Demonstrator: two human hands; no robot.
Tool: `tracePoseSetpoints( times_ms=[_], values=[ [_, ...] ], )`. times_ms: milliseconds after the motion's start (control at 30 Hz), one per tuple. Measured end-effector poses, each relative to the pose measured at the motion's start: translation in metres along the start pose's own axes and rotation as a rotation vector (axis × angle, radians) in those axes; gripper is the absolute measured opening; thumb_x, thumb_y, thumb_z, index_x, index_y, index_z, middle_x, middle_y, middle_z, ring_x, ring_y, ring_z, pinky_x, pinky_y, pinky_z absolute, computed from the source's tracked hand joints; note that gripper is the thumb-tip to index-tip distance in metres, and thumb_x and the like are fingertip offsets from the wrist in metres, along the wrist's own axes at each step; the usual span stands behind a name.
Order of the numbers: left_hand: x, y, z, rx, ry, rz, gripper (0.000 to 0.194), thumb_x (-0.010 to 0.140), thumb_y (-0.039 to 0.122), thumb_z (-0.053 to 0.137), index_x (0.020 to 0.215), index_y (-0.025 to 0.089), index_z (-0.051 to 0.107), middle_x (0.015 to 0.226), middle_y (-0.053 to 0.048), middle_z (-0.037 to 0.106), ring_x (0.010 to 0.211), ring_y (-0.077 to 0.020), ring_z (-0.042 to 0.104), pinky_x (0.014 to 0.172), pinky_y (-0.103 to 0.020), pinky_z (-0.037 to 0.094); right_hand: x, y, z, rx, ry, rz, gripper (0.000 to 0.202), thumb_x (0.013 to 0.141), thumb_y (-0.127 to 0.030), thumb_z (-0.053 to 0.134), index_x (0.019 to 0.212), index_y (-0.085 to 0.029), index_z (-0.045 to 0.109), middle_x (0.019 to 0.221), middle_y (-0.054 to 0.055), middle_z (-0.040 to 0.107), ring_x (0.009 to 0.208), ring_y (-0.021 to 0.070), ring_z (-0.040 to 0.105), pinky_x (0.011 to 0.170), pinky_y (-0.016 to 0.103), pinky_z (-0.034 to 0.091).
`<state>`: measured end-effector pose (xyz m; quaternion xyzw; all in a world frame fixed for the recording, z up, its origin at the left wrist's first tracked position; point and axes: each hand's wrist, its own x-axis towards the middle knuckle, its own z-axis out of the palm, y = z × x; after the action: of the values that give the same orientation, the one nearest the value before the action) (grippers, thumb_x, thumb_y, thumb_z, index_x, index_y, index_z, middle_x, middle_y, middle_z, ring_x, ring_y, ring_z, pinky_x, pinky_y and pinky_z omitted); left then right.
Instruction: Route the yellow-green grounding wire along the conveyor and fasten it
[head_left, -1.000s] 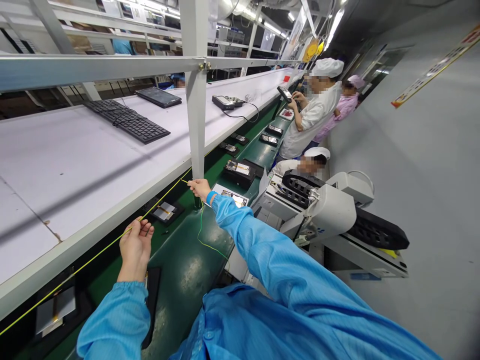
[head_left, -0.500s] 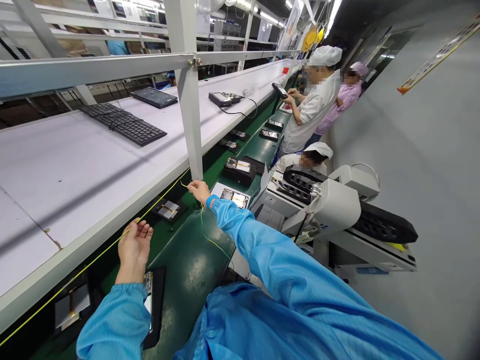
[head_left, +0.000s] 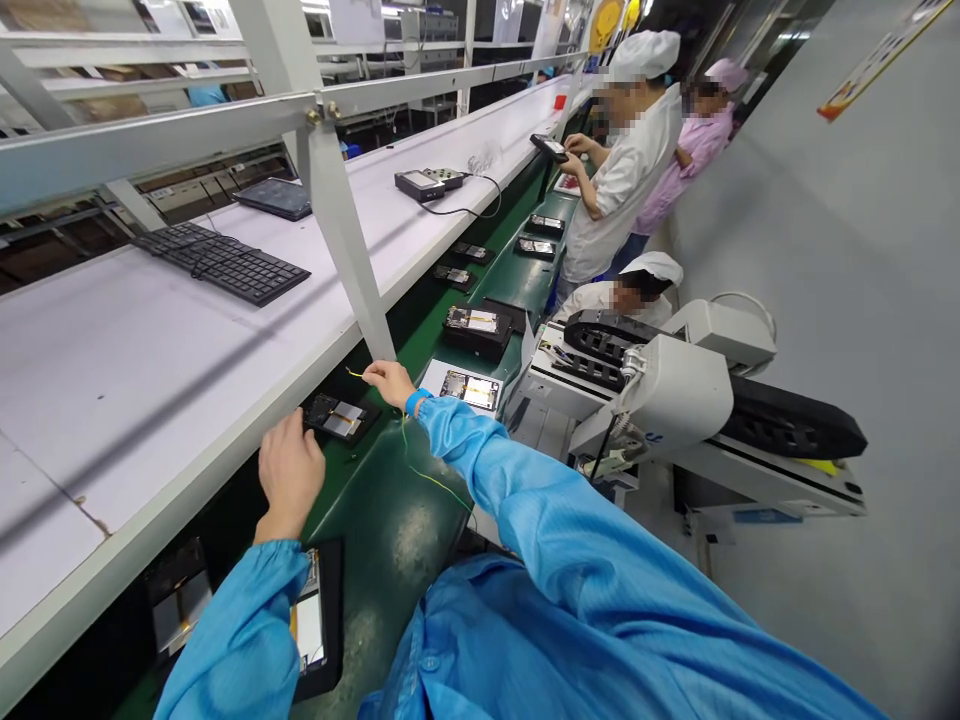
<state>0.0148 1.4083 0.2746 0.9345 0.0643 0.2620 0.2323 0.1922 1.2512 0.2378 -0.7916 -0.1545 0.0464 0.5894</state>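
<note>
The thin yellow-green wire [head_left: 420, 478] lies near the middle of the frame, and its line sets the relation between the two hands. One short end pokes out to the left of the right hand [head_left: 390, 382], just under the base of the white post [head_left: 341, 245]; from that hand the rest drops down and to the right, along the blue wristband [head_left: 415, 401] and sleeve, in a slack curve over the green belt [head_left: 390, 540]. The right hand's grip is pinched narrow on the wire, with fingertips closed around it at the centre of the picture. The left hand [head_left: 291, 475] sits lower and to the left, with its back to the camera and its fingers curled over the front edge of the white counter [head_left: 142, 370]; I cannot tell whether that grip holds anything, since the palm side is hidden and no wire shows near it. So the wire lies up and to the right of the left hand and wholly on the right hand's side, and the right hand is the nearer one. Between the two hands a black tray with a small board [head_left: 339, 416] rests on the belt, just beside the right hand but not touching it. A keyboard [head_left: 221, 262] lies on the counter at upper left, well apart.
</note>
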Motion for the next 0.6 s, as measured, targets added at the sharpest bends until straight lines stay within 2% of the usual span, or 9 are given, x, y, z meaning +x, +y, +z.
tracePoseSetpoints(
  times_ms=[67, 133, 300, 367, 467, 533, 600],
  values=[
    [0.003, 0.003, 0.011, 0.036, -0.041, 0.03, 0.062, 0.09, 0.022, 0.047, 0.147, -0.001, 0.042, 0.145, -0.034, 0.043, 0.138, -0.0458, 0.036, 0.114, -0.06, 0.024, -0.002, 0.002, -0.001, 0.01, -0.014, -0.004, 0.009, 0.088, -0.023, 0.066, 0.084, -0.018, 0.072, 0.075, -0.003, 0.067, 0.074, 0.0095, 0.057, 0.067, 0.018, 0.039],
    [0.003, 0.006, 0.021, 0.046, -0.033, 0.015, 0.067, 0.089, 0.021, 0.047, 0.151, 0.0, 0.036, 0.149, -0.034, 0.037, 0.14, -0.0475, 0.03, 0.114, -0.062, 0.019, -0.004, 0.005, -0.003, 0.033, -0.041, -0.008, 0.009, 0.089, -0.022, 0.065, 0.084, -0.018, 0.072, 0.075, -0.003, 0.067, 0.074, 0.0096, 0.058, 0.069, 0.018, 0.041],
    [0.008, 0.016, 0.032, 0.075, 0.011, -0.158, 0.063, 0.087, 0.026, 0.051, 0.147, 0.011, 0.041, 0.134, -0.03, 0.048, 0.125, -0.0512, 0.037, 0.101, -0.073, 0.019, -0.006, 0.011, -0.008, 0.167, -0.127, 0.01, 0.011, 0.089, -0.018, 0.061, 0.084, -0.015, 0.07, 0.073, -0.002, 0.066, 0.068, 0.0078, 0.058, 0.067, 0.017, 0.044],
    [0.014, 0.018, 0.033, 0.124, 0.023, -0.17, 0.056, 0.086, 0.027, 0.052, 0.14, 0.012, 0.048, 0.124, -0.027, 0.051, 0.118, -0.0487, 0.041, 0.097, -0.071, 0.024, -0.004, 0.012, -0.008, 0.197, -0.142, 0.026, 0.012, 0.089, -0.018, 0.059, 0.084, -0.015, 0.07, 0.07, -0.003, 0.065, 0.063, 0.0066, 0.056, 0.064, 0.016, 0.042],
    [0.022, 0.018, 0.035, 0.282, -0.002, -0.123, 0.034, 0.09, 0.03, 0.049, 0.116, 0.013, 0.063, 0.11, -0.023, 0.053, 0.107, -0.0434, 0.044, 0.09, -0.062, 0.031, 0.002, 0.012, -0.006, 0.167, -0.148, 0.006, 0.015, 0.091, -0.019, 0.057, 0.085, -0.015, 0.07, 0.065, -0.004, 0.062, 0.06, 0.0058, 0.053, 0.062, 0.015, 0.039],
    [0.024, 0.016, 0.035, 0.366, -0.018, -0.087, 0.028, 0.091, 0.032, 0.048, 0.105, 0.014, 0.066, 0.107, -0.021, 0.054, 0.102, -0.0399, 0.044, 0.087, -0.056, 0.032, 0.006, 0.011, -0.003, 0.144, -0.144, -0.005, 0.017, 0.091, -0.02, 0.057, 0.084, -0.015, 0.071, 0.062, -0.005, 0.061, 0.058, 0.0057, 0.052, 0.061, 0.016, 0.037],
    [0.025, 0.013, 0.036, 0.397, -0.007, -0.061, 0.025, 0.091, 0.031, 0.05, 0.103, 0.016, 0.066, 0.105, -0.019, 0.055, 0.099, -0.0372, 0.044, 0.084, -0.051, 0.032, 0.009, 0.01, -0.001, 0.141, -0.148, 0.009, 0.018, 0.091, -0.02, 0.056, 0.083, -0.015, 0.071, 0.061, -0.005, 0.06, 0.057, 0.0059, 0.051, 0.06, 0.017, 0.037]
  ],
)
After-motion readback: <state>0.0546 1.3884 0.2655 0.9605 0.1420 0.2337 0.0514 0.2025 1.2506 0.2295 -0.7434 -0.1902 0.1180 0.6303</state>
